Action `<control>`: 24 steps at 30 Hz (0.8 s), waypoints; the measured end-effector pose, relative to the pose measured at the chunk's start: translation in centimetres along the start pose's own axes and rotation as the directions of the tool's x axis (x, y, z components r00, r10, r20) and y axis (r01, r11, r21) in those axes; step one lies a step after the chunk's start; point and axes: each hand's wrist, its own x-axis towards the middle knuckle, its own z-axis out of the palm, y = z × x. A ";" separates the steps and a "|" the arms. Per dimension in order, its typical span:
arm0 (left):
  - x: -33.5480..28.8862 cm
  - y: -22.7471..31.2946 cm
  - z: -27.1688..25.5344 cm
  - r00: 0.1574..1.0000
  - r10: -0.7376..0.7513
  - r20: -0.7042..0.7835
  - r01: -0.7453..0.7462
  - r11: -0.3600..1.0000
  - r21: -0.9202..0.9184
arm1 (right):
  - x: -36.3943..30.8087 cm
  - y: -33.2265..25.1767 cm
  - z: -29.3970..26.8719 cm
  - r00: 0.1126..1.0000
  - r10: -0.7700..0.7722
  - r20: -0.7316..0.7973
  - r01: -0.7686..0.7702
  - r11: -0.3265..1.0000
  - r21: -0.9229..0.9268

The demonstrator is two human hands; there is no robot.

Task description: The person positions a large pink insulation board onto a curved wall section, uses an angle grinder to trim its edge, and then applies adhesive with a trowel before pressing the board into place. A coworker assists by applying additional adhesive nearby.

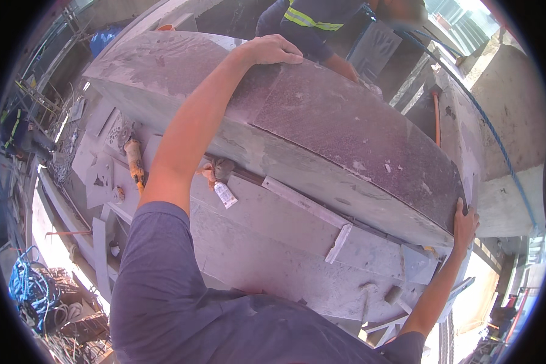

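Observation:
A long stone slab [346, 130] with a dusty reddish-brown top lies across the view, raised above the work surface. My left hand [273, 50] reaches over it and curls its fingers on the far edge. Around the right end of the slab my right hand [465, 221] has its thumb and fingers on the corner. On the near side, along the slab's foot, lies a metal carpenter's square [306, 203]. Beside it are a white tube [225, 195] and a crumpled brownish lump [207, 172]. Left of my left arm sits a dusty angle grinder [133, 159].
Across the slab a co-worker in a reflective-striped top [312, 21] rests a hand [343, 68] by its far edge. A blue rope [485, 118] hangs at the right. A hammer [394, 295] lies near my right arm, coiled blue rope [33, 288] at lower left.

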 end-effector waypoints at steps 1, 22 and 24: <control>0.2 0.0 0.2 0.999 0.033 -0.008 -0.033 0.999 0.023 | -0.2 -0.5 -0.7 0.989 -0.117 -0.086 0.116 0.993 -0.023; 0.7 -0.9 0.2 0.993 0.098 -0.068 -0.097 0.995 0.024 | -19.8 -38.3 -5.2 0.407 -0.879 -0.246 0.882 0.309 0.356; 1.4 -0.7 0.1 0.996 0.084 -0.026 -0.084 0.996 0.005 | -19.7 -38.3 -5.3 0.409 -0.881 -0.236 0.882 0.315 0.351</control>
